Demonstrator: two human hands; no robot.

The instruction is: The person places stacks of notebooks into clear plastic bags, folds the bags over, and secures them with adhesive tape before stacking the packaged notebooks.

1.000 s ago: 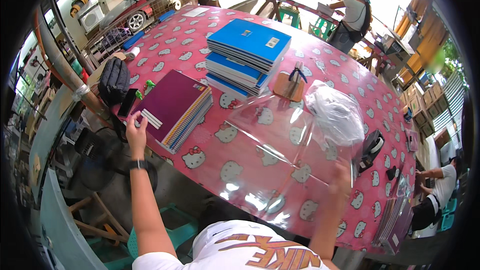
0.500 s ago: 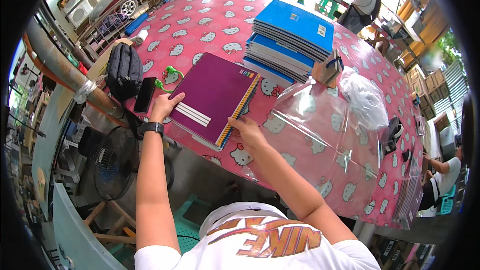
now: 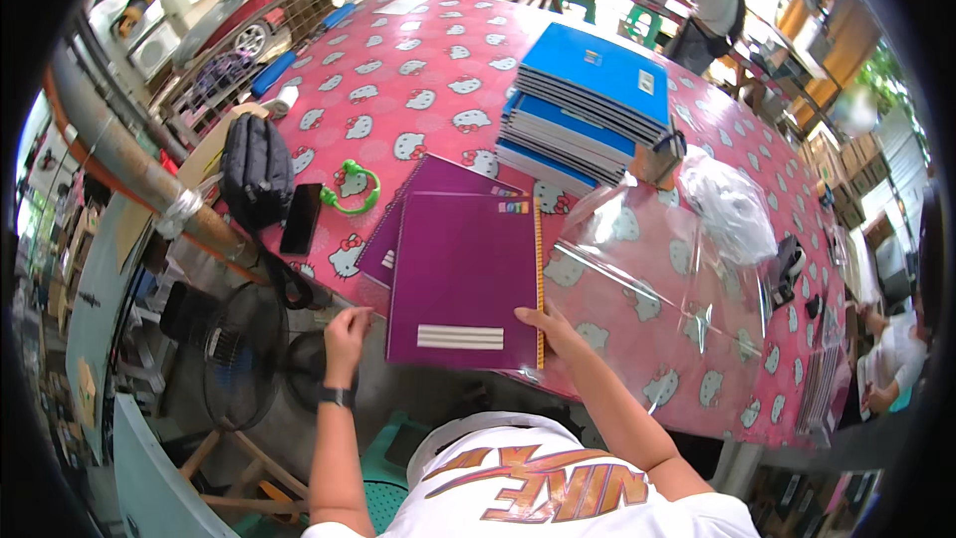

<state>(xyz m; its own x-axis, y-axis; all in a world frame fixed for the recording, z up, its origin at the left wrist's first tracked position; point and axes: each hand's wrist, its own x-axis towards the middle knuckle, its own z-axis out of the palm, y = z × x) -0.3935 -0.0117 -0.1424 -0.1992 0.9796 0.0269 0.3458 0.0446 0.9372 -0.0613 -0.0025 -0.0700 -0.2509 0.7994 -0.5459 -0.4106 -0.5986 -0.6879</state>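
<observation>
Pink cloth covers the surface (image 3: 438,90); at the frame's centre, the right hand (image 3: 560,331), reaching up from lower right, grips a purple notebook (image 3: 463,259), thumb on top. Left of it, the left hand (image 3: 346,339) bends loosely, empty.

The notebook (image 3: 464,269) is deep purple, with a white striped label on its near part, a small multicoloured mark at its far right corner and a yellow coil down its right edge; the lower notebook (image 3: 438,175) is purple too. The cloth (image 3: 418,48) is pink, patterned with white cat heads wearing red bows. On the far right, the stack (image 3: 596,70) has bright blue covers and whitish page edges. On the left, the band (image 3: 373,201) is lime green, the phone (image 3: 302,219) black, the pouch (image 3: 257,167) dark grey.
</observation>
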